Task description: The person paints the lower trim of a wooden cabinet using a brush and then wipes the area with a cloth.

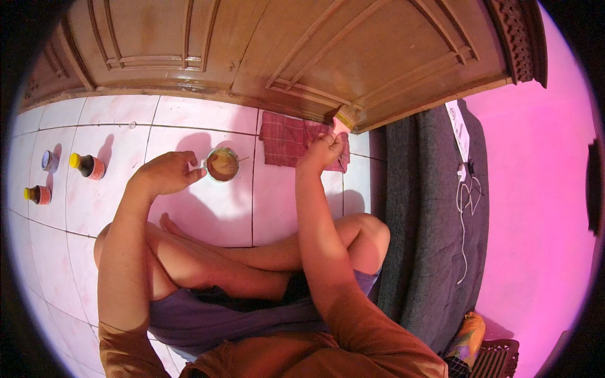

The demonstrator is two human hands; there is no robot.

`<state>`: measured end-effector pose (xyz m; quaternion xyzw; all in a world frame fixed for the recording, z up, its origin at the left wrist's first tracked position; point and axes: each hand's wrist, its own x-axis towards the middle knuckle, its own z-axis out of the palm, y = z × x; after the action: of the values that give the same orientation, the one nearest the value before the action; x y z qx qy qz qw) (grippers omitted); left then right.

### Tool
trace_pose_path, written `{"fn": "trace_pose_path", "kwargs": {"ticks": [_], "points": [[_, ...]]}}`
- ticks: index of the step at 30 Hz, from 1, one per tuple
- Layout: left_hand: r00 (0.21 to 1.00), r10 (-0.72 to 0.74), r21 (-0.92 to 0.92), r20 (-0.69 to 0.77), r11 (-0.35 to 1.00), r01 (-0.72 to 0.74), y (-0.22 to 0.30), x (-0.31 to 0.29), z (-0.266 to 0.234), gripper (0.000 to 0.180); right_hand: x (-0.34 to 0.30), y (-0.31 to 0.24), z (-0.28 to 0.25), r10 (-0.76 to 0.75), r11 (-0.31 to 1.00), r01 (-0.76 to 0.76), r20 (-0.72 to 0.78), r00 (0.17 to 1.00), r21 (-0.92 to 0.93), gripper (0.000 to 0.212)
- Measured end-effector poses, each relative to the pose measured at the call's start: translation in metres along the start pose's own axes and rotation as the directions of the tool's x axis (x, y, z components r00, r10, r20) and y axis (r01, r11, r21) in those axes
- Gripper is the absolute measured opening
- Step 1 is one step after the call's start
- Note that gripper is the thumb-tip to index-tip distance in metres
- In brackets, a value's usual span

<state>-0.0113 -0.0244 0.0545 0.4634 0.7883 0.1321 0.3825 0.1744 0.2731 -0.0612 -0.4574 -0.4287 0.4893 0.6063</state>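
Note:
My right hand (325,151) is closed around the handle of a flat paintbrush (343,121). Its bristles meet the lower edge of a brown wooden panelled cabinet (302,57). Below that hand, a red checked cloth (280,142) lies on the tiles. My left hand (170,172) hangs beside a small round cup of brown liquid (222,166), fingers loosely bent and apart from the thumb. The thumb tip reaches the cup's left side; whether it touches the cup I cannot tell. A thin stick (241,160) juts over the cup's right rim.
On the left floor stand two dark bottles with yellow caps, a larger one (94,168) and a smaller one (41,195), near a small pale container (48,160). A dark grey cushioned seat (435,233) runs along the right, with a white cable (463,220) on it.

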Motion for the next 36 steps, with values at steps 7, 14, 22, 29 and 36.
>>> {"fn": "trace_pose_path", "kwargs": {"ticks": [7,14,22,29,36], "points": [[1.0,-0.007,-0.005,-0.022,1.0,0.007,-0.006,-0.004,0.0,0.045,-0.031,-0.033,0.023,0.227,0.972,-0.232,0.096,0.969,0.046,0.027],[1.0,-0.03,-0.005,-0.008,1.0,0.03,-0.001,-0.006,-0.002,0.044,-0.034,-0.022,-0.031,-0.08,0.903,0.118,0.109,0.991,-0.412,0.024],[1.0,-0.015,-0.01,-0.009,1.0,0.014,-0.001,-0.004,0.001,0.045,0.013,-0.077,-0.078,-0.259,0.231,0.607,0.554,0.792,-0.76,0.031],[1.0,-0.013,0.0,-0.007,1.0,0.013,0.0,-0.005,-0.001,0.047,0.048,-0.101,-0.074,-0.16,0.146,0.726,0.708,0.688,-0.672,0.035],[1.0,-0.029,0.025,0.007,0.999,0.028,0.0,-0.002,0.0,0.047,0.058,-0.102,-0.071,-0.145,0.169,0.647,0.631,0.762,-0.744,0.033]]}}
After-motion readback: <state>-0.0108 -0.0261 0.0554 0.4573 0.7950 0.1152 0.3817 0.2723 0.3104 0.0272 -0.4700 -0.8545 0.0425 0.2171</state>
